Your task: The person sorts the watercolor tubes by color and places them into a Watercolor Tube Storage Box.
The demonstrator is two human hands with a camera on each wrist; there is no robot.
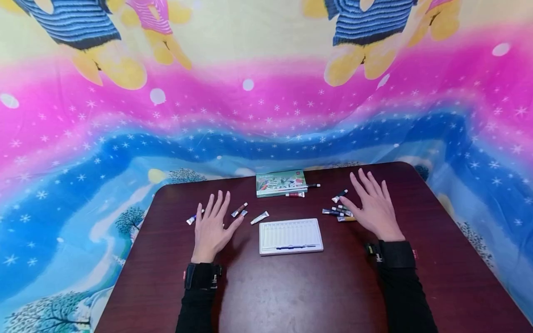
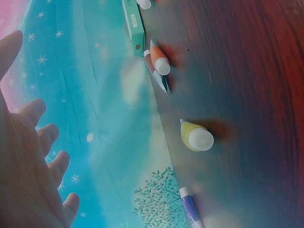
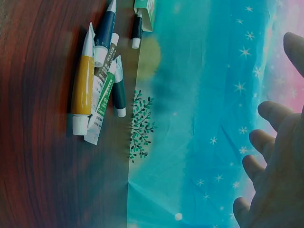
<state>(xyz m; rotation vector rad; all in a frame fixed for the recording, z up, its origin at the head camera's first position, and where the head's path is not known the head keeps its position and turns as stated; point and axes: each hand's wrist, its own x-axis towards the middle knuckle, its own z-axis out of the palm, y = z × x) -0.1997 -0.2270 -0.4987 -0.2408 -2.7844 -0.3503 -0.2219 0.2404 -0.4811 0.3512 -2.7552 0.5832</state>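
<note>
Evidently, the ochre tube [image 1: 345,218], long axis left-right, lies left of the right hand [image 1: 376,212], nearer than the left hand [image 1: 211,230]; both hands' fingers spread, empty.

There's open room across the near side of the table [image 1: 287,296], but straight ahead the white tray [image 1: 290,235] blocks the middle, with clustered tubes [image 1: 332,212] crowding its far right corner!
</note>
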